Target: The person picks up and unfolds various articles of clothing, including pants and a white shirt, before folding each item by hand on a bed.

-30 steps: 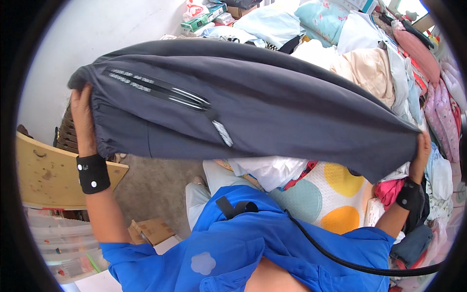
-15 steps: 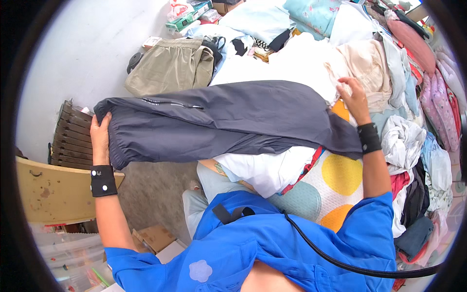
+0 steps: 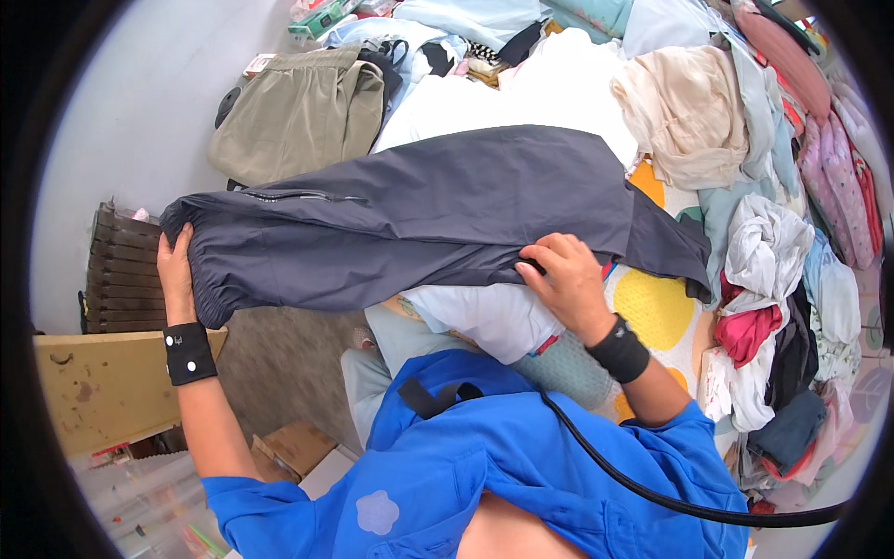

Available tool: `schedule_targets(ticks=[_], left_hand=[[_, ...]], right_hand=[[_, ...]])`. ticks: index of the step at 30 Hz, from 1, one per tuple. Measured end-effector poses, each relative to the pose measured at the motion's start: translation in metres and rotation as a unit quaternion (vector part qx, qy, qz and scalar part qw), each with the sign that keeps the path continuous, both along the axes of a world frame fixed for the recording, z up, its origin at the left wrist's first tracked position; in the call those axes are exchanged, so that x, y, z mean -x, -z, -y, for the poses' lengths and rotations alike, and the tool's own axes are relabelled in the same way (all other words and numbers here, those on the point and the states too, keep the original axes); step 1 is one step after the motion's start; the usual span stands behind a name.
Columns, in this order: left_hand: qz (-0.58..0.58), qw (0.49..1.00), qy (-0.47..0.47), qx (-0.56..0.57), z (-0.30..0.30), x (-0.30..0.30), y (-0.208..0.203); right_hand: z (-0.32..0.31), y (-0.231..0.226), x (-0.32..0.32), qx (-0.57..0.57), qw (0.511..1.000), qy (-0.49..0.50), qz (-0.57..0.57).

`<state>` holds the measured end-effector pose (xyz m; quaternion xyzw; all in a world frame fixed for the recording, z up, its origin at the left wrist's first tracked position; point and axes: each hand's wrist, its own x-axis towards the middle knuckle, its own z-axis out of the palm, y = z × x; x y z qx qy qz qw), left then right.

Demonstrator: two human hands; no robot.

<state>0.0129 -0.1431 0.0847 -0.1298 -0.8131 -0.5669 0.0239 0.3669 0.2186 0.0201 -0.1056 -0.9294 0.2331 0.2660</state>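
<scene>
Dark grey trousers (image 3: 419,210) stretch sideways in front of me, with the gathered elastic end at the left and a zip near the far edge. My left hand (image 3: 177,265) grips that gathered end, its fingers partly hidden by the cloth. At the near edge, right of the middle, my right hand (image 3: 563,275) pinches the fabric between bent fingers and thumb. The other end of the trousers trails off to the right over a dotted cloth. Under them, a white garment (image 3: 484,317) shows near my lap.
Folded khaki trousers (image 3: 298,116) lie at the far left. Beyond are white cloth (image 3: 456,107) and a cream garment (image 3: 684,107). Crumpled clothes (image 3: 768,242) pile up on the right. A yellow wooden panel (image 3: 121,387) and a brown slatted piece (image 3: 126,270) stand at the left.
My right hand has moved left and nearer, from above the trousers' right end to their near edge, where it now pinches the cloth. The left hand keeps its hold, slightly further left.
</scene>
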Motion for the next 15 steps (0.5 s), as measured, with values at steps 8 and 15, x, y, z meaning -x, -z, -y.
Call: schedule_targets(ticks=[8,15], left_hand=[[0.005,1.0,0.014,-0.024,-0.012,-0.01,-0.007],[0.024,0.998,0.019,-0.046,-0.011,0.001,-0.002]], right_hand=[[0.028,0.009,0.01,0.297,0.947,0.101,0.075],[0.032,-0.017,0.015,0.718,0.692,0.074,-0.005]])
